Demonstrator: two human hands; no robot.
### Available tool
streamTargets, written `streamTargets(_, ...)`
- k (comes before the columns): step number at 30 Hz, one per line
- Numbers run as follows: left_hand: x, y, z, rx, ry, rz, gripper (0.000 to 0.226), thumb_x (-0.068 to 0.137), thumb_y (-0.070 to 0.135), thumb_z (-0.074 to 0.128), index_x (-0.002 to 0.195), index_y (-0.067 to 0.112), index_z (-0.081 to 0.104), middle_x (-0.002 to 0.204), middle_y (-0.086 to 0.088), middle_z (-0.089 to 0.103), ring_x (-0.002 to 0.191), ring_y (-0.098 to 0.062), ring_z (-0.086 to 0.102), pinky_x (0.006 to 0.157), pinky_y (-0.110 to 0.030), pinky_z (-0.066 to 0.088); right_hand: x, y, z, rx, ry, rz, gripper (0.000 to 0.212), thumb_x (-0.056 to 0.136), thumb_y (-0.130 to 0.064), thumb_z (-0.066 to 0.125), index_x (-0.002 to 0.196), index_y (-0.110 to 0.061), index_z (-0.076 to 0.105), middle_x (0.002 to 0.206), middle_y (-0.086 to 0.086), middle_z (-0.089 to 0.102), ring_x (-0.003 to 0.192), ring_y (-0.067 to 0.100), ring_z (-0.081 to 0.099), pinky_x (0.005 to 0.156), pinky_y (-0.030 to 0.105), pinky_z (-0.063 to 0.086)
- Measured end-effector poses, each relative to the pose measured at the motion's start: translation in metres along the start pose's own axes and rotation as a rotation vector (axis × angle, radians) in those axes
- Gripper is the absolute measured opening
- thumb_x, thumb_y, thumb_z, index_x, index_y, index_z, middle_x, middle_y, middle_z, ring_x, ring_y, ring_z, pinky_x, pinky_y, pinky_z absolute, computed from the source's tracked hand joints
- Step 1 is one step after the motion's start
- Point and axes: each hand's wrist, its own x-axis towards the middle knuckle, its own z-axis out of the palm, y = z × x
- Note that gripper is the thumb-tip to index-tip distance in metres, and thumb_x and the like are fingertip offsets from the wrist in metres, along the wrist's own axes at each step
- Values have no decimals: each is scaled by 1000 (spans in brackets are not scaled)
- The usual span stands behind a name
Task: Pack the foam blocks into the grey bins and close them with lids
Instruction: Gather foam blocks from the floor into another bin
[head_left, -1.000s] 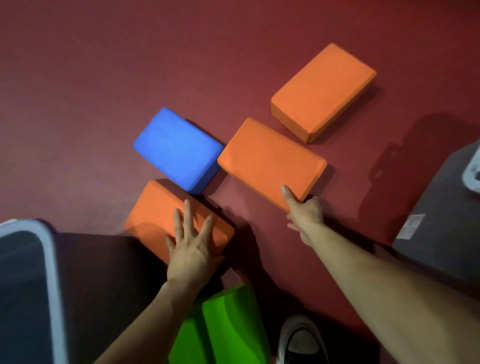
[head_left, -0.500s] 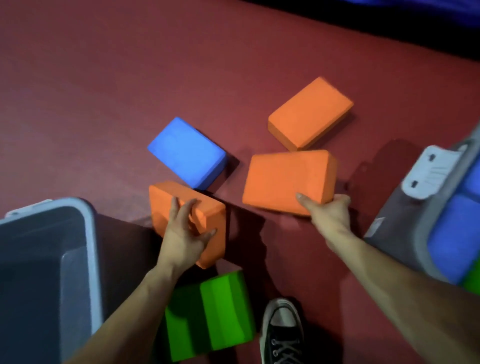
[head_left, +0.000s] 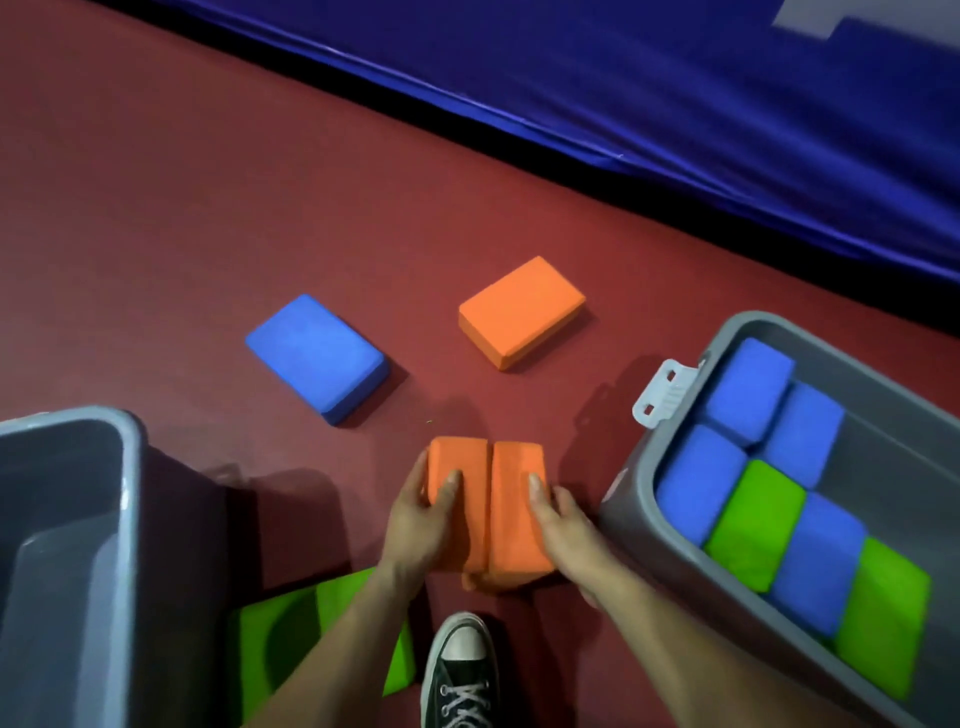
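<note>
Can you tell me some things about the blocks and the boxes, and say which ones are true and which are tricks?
1. The left hand and right hand hold two orange foam blocks pressed together, side by side. True.
2. The grey plastic bin on the right holds blue and green foam blocks. True.
3. That bin has its lid on. False: it stands open.
4. The grey plastic bin on the left is full of orange blocks. False: no blocks show inside it.
5. One flat blue foam block lies on the red floor. True.
</note>
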Motion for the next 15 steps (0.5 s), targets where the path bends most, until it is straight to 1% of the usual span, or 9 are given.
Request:
streamTargets(2, -2, -1, 3, 27, 58, 15, 64, 88, 58, 63, 145, 34, 47, 128, 9, 66, 117, -6, 61, 106, -36, 46, 7, -2, 9, 34, 16, -18, 63, 97, -62, 34, 139, -18, 47, 140, 9, 56, 128, 26, 52, 99, 30, 38)
streamTargets(4, 5, 0, 0, 28, 75, 21, 50, 92, 58, 58, 138, 39, 53, 119, 13, 69, 112, -4, 63, 101, -34, 48, 16, -4, 19, 104, 15, 32, 65, 95, -64, 36, 136, -15, 47, 138, 12, 56, 125, 27, 52, 93, 29, 38)
streamTargets(6, 19, 5, -5, 17, 58, -28, 46, 94, 58, 54, 135, 37, 58, 113, 14, 69, 109, -6, 64, 100, -33, 48, 27, -7, 30, 236, -23, 149, 86, 86, -74, 43, 146, -13, 37, 144, 10, 50, 132, 28, 48, 102, 35, 39)
streamTargets(8, 32, 5, -10, -2, 56, -106, 56, 86, 69, 55, 130, 34, 62, 110, 13, 71, 105, -9, 66, 101, -37, 50, 35, -11, 38, 336, -94, 194, 115, 67, -89, 52, 154, -18, 26, 151, 3, 44, 137, 25, 44, 112, 44, 36)
streamTargets(9, 35, 4, -11, -1, 64, -136, 63, 81, 75, 56, 128, 34, 63, 110, 11, 72, 105, -12, 67, 100, -41, 52, 37, -11, 39, 331, -111, 187, 121, 57, -92, 55, 153, -22, 32, 150, 0, 47, 135, 22, 46, 112, 45, 37)
streamTargets(10, 34, 4, -11, 7, 62, -149, 64, 80, 76, 56, 126, 33, 64, 109, 10, 73, 104, -13, 68, 99, -44, 53, 37, -8, 39, 327, -108, 168, 116, 56, -91, 58, 147, -22, 42, 144, -3, 52, 129, 19, 52, 109, 41, 40)
streamTargets(12, 23, 10, -10, 55, 51, -147, 51, 89, 66, 55, 124, 30, 65, 103, 13, 71, 103, -12, 67, 98, -40, 52, 28, -5, 30, 362, -84, 85, 75, 75, -74, 63, 129, -22, 58, 128, -4, 64, 113, 13, 60, 99, 32, 46)
streamTargets(13, 15, 15, -9, 75, 54, -145, 44, 93, 60, 53, 122, 29, 65, 99, 16, 69, 100, -10, 66, 96, -36, 52, 19, -6, 24, 362, -78, 33, 61, 82, -66, 62, 124, -22, 61, 122, -4, 67, 108, 11, 62, 96, 31, 48)
streamTargets(15, -4, 31, -10, 114, 51, -141, 35, 96, 55, 51, 120, 31, 62, 98, 15, 65, 97, -10, 63, 90, -31, 48, -2, -8, 12, 276, -52, -61, 61, 85, -66, 57, 126, -20, 61, 121, 0, 69, 111, 16, 64, 99, 37, 49)
